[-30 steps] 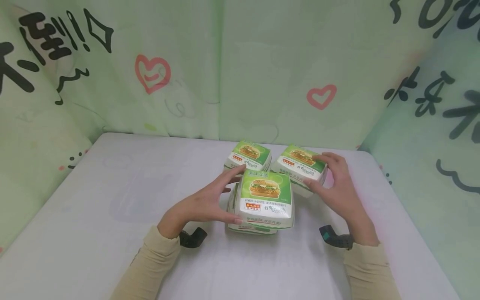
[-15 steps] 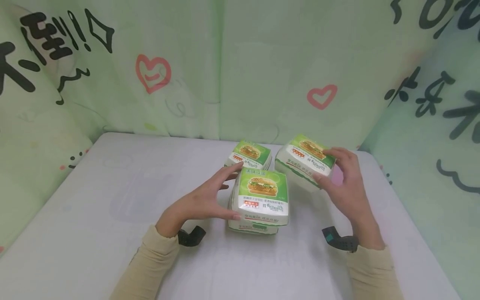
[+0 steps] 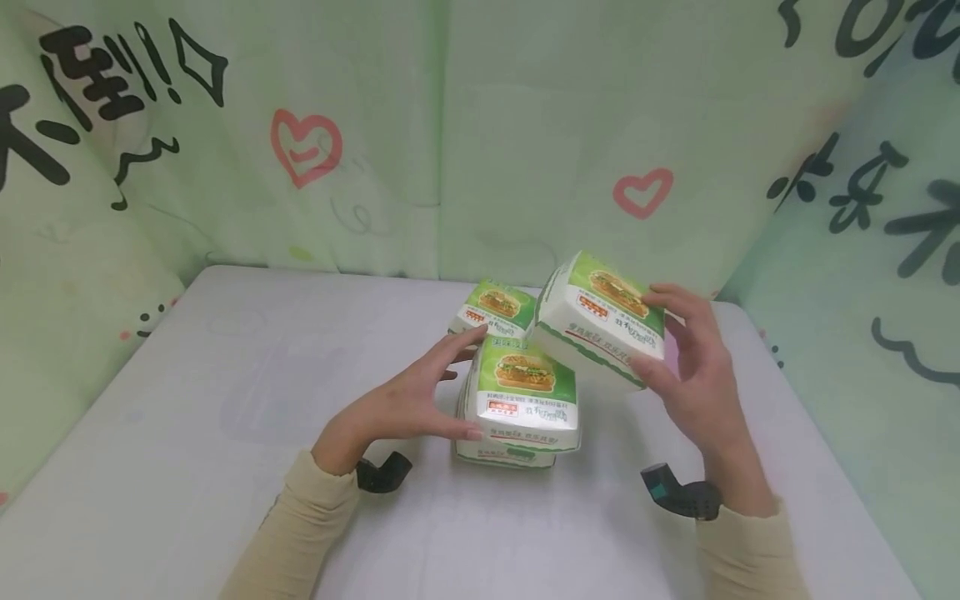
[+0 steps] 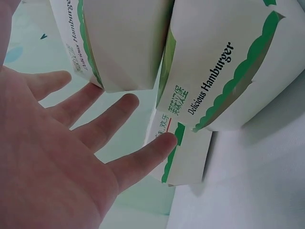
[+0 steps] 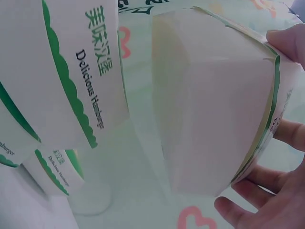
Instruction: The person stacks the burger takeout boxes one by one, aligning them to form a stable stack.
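Note:
Several white-and-green hamburger boxes are in view. Two are stacked near the middle of the table in the head view, the upper box (image 3: 527, 383) sitting on a lower box (image 3: 506, 454). Beside the stack's left side is my left hand (image 3: 408, 400), its fingers extended and spread, thumb near the front corner; in the left wrist view one fingertip meets a box corner. My right hand (image 3: 697, 367) grips another hamburger box (image 3: 600, 317) by its right side, raised and tilted, just right of and behind the stack. Its plain underside shows in the right wrist view.
Another hamburger box (image 3: 495, 308) stands behind the stack, partly hidden by it. The white table (image 3: 225, 400) ends at a green curtain (image 3: 375, 167) at the back, with similar panels on both sides. Black devices are worn at both wrists.
My right hand has lifted its hamburger box off the table, tilted it and brought it left toward the stack. The upper stacked box has shifted slightly left; my left hand stays nearly still.

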`<action>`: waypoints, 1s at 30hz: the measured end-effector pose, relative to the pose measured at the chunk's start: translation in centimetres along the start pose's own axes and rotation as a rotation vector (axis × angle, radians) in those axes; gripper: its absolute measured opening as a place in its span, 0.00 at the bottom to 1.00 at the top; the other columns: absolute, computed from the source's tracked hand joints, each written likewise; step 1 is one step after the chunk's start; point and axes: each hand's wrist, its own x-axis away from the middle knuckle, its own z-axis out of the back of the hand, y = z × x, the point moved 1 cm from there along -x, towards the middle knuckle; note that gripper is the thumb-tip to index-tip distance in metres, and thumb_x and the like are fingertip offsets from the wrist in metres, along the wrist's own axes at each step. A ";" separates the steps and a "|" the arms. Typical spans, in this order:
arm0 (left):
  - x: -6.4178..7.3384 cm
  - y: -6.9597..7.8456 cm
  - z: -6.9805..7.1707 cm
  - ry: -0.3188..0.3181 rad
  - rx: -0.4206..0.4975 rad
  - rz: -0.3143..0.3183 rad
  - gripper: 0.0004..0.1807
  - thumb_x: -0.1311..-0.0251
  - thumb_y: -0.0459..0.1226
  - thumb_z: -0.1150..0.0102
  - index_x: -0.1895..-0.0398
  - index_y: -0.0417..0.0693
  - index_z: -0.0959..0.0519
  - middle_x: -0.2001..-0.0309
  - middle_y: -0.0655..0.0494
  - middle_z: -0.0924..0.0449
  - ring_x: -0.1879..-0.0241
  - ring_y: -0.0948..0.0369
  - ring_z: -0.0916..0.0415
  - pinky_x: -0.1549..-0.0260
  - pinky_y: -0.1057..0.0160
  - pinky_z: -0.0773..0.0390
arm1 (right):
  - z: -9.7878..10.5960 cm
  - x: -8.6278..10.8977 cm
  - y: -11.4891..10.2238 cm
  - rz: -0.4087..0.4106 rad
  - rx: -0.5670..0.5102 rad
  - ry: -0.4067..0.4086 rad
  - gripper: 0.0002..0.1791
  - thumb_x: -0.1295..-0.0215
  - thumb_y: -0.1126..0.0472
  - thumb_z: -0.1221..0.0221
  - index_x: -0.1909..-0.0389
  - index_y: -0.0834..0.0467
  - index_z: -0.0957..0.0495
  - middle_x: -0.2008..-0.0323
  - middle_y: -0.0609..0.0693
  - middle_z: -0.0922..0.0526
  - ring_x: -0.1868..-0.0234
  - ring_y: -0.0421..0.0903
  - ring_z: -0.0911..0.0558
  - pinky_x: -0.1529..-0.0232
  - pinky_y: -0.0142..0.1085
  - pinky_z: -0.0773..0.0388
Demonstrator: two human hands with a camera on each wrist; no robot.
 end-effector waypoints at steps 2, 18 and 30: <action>0.0 0.0 0.0 0.001 -0.001 0.000 0.60 0.53 0.46 0.22 0.23 0.76 0.54 0.25 0.69 0.50 0.27 0.59 0.42 0.30 0.48 0.34 | -0.4 0.1 -0.2 0.028 -0.046 -0.044 0.33 0.47 0.75 0.40 0.36 0.67 0.32 0.31 0.57 0.38 0.31 0.50 0.36 0.40 0.22 0.27; 0.0 0.0 0.2 -0.006 -0.009 -0.004 0.62 0.54 0.47 0.22 0.21 0.67 0.55 0.24 0.66 0.50 0.26 0.57 0.42 0.31 0.47 0.35 | -1.9 0.4 -1.1 0.135 -0.056 -0.180 0.35 0.53 0.72 0.36 0.38 0.67 0.29 0.31 0.61 0.37 0.30 0.53 0.39 0.29 0.32 0.41; -0.1 0.1 0.2 -0.009 0.003 0.006 0.61 0.54 0.46 0.22 0.22 0.72 0.55 0.24 0.70 0.50 0.27 0.59 0.42 0.30 0.45 0.36 | -2.4 0.6 -1.2 0.152 -0.027 -0.218 0.36 0.53 0.70 0.36 0.38 0.65 0.29 0.31 0.60 0.37 0.29 0.54 0.40 0.29 0.31 0.40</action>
